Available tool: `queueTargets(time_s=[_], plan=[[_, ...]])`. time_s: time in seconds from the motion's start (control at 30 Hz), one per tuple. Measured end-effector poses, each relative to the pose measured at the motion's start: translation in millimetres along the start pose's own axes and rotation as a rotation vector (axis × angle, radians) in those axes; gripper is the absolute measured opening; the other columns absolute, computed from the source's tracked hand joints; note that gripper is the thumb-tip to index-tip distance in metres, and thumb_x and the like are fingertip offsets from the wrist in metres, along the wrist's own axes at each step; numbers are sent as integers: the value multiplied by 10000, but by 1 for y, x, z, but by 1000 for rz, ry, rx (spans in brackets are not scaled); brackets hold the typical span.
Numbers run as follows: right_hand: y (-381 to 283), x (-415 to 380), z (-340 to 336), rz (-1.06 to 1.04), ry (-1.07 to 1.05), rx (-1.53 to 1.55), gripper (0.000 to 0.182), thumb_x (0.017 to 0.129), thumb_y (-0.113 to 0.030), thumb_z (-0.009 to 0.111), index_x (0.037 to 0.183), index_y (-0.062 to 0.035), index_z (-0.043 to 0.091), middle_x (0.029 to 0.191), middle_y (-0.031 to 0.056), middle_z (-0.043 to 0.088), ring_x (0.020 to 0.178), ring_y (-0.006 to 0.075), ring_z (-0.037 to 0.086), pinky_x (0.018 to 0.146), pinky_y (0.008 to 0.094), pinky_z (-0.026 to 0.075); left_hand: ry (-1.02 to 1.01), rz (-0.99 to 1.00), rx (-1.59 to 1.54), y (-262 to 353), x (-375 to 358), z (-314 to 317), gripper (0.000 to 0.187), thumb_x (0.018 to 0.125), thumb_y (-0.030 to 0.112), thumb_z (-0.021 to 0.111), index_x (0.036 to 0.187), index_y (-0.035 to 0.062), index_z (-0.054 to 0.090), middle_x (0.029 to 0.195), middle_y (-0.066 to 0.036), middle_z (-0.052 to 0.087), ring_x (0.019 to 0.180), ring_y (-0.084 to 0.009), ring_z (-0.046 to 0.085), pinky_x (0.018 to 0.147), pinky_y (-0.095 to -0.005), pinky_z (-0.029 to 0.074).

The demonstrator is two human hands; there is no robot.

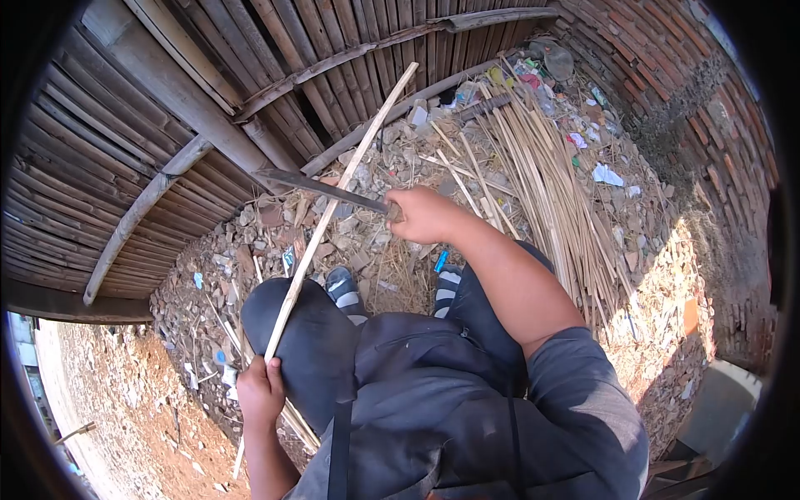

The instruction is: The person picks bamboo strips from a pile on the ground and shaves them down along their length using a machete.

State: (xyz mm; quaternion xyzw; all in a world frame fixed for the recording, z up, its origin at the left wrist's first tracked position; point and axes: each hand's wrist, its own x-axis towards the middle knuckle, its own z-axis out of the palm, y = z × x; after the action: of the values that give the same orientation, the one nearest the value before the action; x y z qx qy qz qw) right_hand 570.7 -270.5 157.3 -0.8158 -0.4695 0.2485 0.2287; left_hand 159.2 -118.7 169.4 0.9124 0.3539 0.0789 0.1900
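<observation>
A long pale bamboo strip (348,171) slants from my left hand up over my left knee toward the bamboo wall. Near its lower end, my left hand (261,390) is closed around it. My right hand (421,215) grips the handle of a machete (354,198), out in front of my knees. Its dark, long blade points left and overlaps the strip in this view, a little above the strip's middle. More thin strips lie on the ground beside my left leg, partly hidden by it.
A large bundle of split bamboo strips (542,167) lies to the right of my right knee. Rubble and litter (607,175) cover the ground. A bamboo wall (179,100) stands ahead and left, a brick wall (667,75) at the right. A blue lighter-like object (441,262) lies between my feet.
</observation>
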Motion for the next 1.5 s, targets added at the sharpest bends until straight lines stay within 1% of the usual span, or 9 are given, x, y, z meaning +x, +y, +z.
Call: queueTargets(time_s=[0.17,0.27,0.37,0.57,0.67,0.8,0.9,1.2,1.5], plan=[[1,-2,3,-159,-123,-23,510,827,-293,755,1266,-68,626,803,183,691,813,370,692,747,475,519,-27,34,-22,-13,4,1,417,1016,289,602,722,13,491,580,-236,541,553,-475,551,523,-526,411],[33,18,-9,100,58,32,554,805,-320,764,1288,-77,640,981,205,722,971,360,701,862,449,542,-40,51,-40,-17,2,-2,429,1015,295,606,716,10,489,575,-236,532,544,-472,538,518,-516,404],[57,22,-20,240,173,242,559,809,-297,780,1285,-48,626,768,165,676,740,320,673,698,428,510,-64,48,-81,-15,7,-6,454,1018,306,605,702,7,476,575,-233,524,532,-460,528,509,-500,396],[39,1,-5,18,200,-2,534,815,-286,771,1260,-30,621,809,193,689,802,367,691,729,461,525,-110,26,-129,-14,9,-6,477,1028,316,596,693,2,469,561,-210,495,504,-399,497,504,-463,380],[14,-7,-9,-60,17,-40,489,816,-300,773,1209,-42,640,821,208,689,823,385,691,741,474,526,-101,14,-140,-17,8,-5,480,1029,320,595,695,0,467,554,-201,485,498,-377,481,506,-452,377],[10,-9,-12,-127,151,-8,469,811,-376,799,1143,-72,667,784,196,682,788,396,691,712,475,536,-77,5,-157,-17,5,-4,483,1031,325,593,698,-2,466,553,-201,483,494,-371,474,505,-451,374],[22,-2,-6,-268,437,-108,443,818,-419,794,1077,-83,664,742,177,672,760,398,685,687,490,534,-76,1,-167,-16,6,-3,480,1034,325,587,702,-2,471,556,-201,486,496,-373,476,504,-450,374],[-7,-16,-8,-149,181,-300,322,843,-352,749,1014,-106,631,841,163,708,869,398,697,751,522,552,-129,-1,-224,-23,9,-5,501,1044,353,580,707,-4,479,548,-159,466,484,-275,431,496,-417,367],[16,5,-4,-56,309,-54,314,838,-338,756,1032,-95,708,781,211,687,798,420,685,723,501,539,-85,-12,-223,-23,8,-1,491,1037,326,594,691,3,462,539,-144,448,485,-245,410,490,-405,349]])
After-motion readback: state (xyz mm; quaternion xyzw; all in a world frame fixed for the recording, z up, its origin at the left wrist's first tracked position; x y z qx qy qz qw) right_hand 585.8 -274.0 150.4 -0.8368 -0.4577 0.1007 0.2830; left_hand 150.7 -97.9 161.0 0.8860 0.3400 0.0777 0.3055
